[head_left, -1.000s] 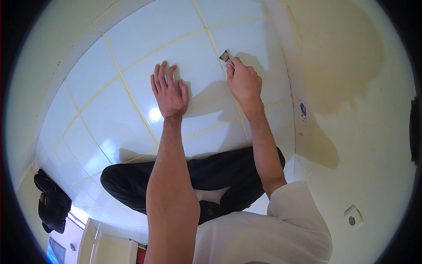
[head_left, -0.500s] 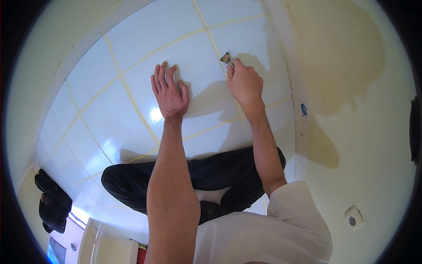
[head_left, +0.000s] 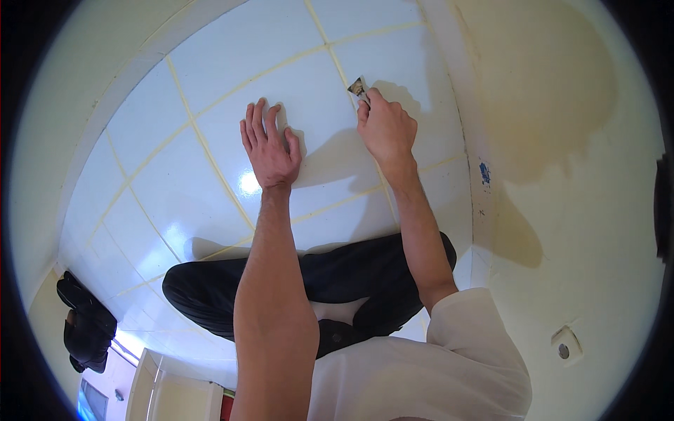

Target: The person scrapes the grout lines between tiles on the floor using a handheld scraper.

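My right hand [head_left: 388,130] is closed around the handle of a small scraper [head_left: 359,88], whose flared metal blade shows beyond my thumb and index finger. The blade lies at a yellowish grout line between the white floor tiles [head_left: 274,84]; whether its edge touches the floor I cannot tell. Most of the handle is hidden in my grip. To the left, my left hand [head_left: 272,149] rests on a tile with its fingers spread, holding nothing.
My crossed legs in black trousers [head_left: 203,288] are just below my hands. A pale wall [head_left: 562,140] with a stained patch and a socket [head_left: 564,346] rises on the right. Black bags [head_left: 88,326] lie at the lower left, near a white container [head_left: 182,396].
My right hand has shifted slightly up and to the left with the scraper. My left hand has hardly moved.
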Tool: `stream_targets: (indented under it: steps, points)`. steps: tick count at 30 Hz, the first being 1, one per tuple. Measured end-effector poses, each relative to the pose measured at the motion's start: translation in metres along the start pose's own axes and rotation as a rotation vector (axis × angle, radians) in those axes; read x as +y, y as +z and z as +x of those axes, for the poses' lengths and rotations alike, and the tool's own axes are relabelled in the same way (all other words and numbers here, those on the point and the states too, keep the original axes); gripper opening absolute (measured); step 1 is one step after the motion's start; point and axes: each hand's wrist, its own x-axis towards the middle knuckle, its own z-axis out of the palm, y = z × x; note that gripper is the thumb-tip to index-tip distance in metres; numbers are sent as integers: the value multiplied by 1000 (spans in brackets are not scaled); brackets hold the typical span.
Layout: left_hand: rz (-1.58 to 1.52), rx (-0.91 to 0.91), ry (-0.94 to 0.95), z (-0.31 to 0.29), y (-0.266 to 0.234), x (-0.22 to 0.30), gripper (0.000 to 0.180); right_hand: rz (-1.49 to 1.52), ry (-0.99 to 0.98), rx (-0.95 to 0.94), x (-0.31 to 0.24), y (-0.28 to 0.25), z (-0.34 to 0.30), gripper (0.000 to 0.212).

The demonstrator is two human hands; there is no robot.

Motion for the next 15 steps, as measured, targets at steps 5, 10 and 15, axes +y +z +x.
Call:
stream_targets:
  steps: [5, 10, 15]
  points:
    - [8, -12, -13, 0, -2, 0, 49, -44, -3, -51, 1, -6, -2, 21]
    - [6, -10, -10, 0, 0, 1, 49, -10, -45, 34, 3, 1, 0, 22]
    - [11, -6, -6, 0, 0, 0, 50, -20, -31, -8, 1, -2, 0, 21]
